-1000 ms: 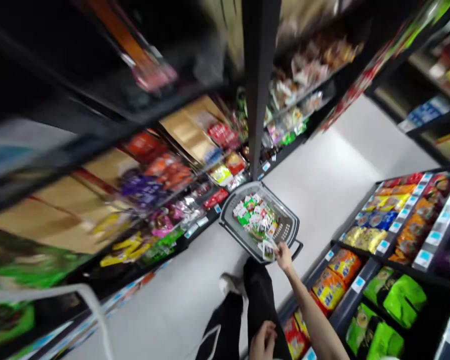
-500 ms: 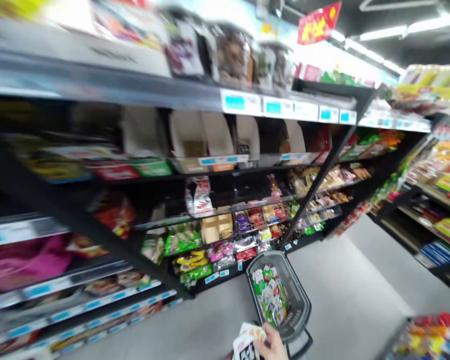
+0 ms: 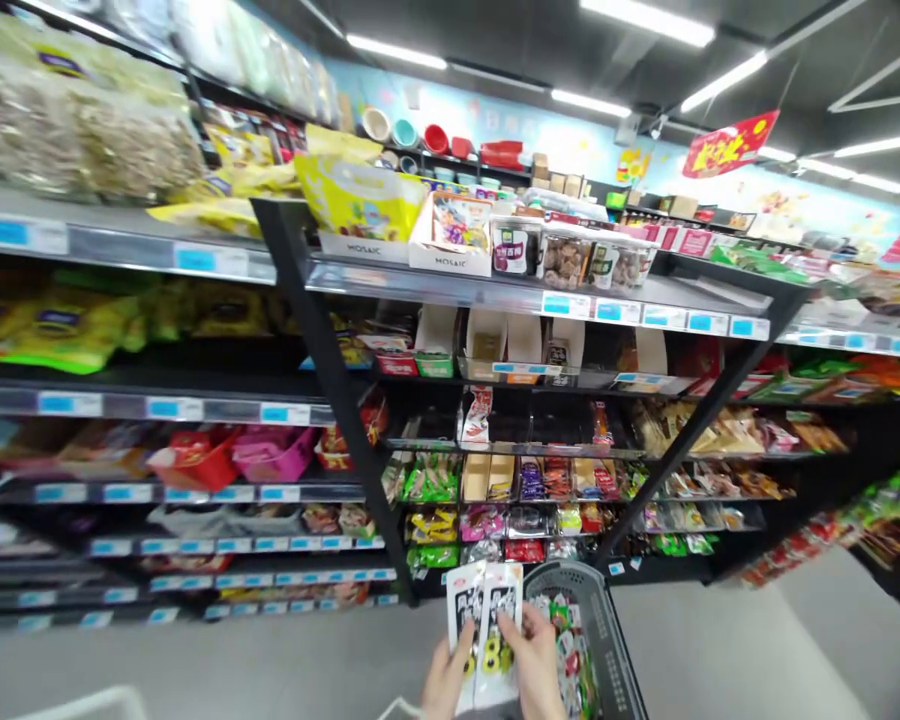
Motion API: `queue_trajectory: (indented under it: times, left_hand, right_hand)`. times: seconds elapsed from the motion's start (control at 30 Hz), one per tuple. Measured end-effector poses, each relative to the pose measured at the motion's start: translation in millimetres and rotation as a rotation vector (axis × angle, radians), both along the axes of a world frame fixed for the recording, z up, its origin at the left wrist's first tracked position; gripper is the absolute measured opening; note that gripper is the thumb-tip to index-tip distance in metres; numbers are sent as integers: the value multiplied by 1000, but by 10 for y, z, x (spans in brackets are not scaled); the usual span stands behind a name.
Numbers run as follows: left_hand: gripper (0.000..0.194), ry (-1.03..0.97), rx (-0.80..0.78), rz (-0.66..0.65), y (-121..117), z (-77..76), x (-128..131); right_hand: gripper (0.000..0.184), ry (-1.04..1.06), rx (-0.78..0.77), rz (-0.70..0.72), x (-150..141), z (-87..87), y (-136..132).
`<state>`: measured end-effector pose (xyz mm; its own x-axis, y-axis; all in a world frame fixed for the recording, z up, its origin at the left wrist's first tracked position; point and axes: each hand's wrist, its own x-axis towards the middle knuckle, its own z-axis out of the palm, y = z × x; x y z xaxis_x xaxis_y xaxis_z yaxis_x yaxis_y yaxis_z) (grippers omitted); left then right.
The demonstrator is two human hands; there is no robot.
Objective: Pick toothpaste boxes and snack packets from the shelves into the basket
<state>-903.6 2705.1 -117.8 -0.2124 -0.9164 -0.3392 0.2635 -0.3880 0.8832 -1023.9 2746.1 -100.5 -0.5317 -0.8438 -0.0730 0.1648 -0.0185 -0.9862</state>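
Two white snack packets with black lettering are held up side by side at the bottom middle of the head view. My left hand (image 3: 444, 675) is closed on the left packet (image 3: 463, 598), its thumb across the front. Closed on the right packet (image 3: 502, 600) is my right hand (image 3: 536, 655), the thumb pressed on the print. The packets' inner edges meet or overlap. Just beyond my right hand stands a grey plastic shopping basket (image 3: 613, 622) on the floor, containing many small green, white and red packets (image 3: 570, 640); my hands cover part of it.
Black store shelves (image 3: 345, 400) carry bagged snacks, tubs and small bins ahead and to the left. A hanging strip of packets (image 3: 832, 530) slants at the right. Grey floor (image 3: 757, 640) lies around the basket. A blurred white rim (image 3: 97, 705) shows at bottom left.
The view has swung upward and left. The packets have risen in the picture and now stand upright side by side, with both hands plainly visible. The basket sits lower, partly cut off.
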Motion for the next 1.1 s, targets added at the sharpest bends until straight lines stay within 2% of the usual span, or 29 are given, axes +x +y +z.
queue_trajectory:
  times: [0.07, 0.17, 0.23, 0.3, 0.4, 0.5, 0.6, 0.77, 0.83, 0.9, 1.03, 1.1]
  left_hand:
    - [77, 79, -92, 15, -33, 129, -111]
    - [74, 105, -193, 0, -38, 260, -228]
    - [69, 95, -227, 2, -16, 310, -281]
    - [64, 62, -260, 11, 10, 351, -317]
    - [62, 12, -277, 16, 34, 420, -346]
    - [62, 52, -252, 33, 31, 481, -380]
    - [65, 136, -231, 44, 33, 516, -424]
    - [67, 183, -176, 22, 93, 505, -438]
    - [69, 186, -140, 5, 124, 462, -423]
    - [70, 179, -120, 11, 163, 409, -410]
    - [74, 199, -60, 94, 308, 343, -396]
    - [73, 213, -35, 132, 404, 343, -378]
  right_hand:
    - [37, -16, -19, 31, -132, 142, -32]
    - [38, 5, -25, 63, -348, 258, -84]
    - [39, 37, -12, -9, -508, 318, -111]
    - [39, 44, 7, -150, -664, 414, -121]
    - [38, 7, -19, -297, -842, 641, -109]
    - [36, -53, -116, -223, -937, 876, -97]
    - [38, -92, -156, -143, -971, 1039, -81]
    - [40, -105, -245, -17, -1088, 1308, -81]
    - [37, -27, -320, -21, -1208, 1516, -167]
    - [33, 115, -434, -74, -1348, 1818, -328]
    - [28, 416, -719, -282, -1573, 2579, -858]
    - [26, 534, -807, -326, -1638, 2932, -1183]
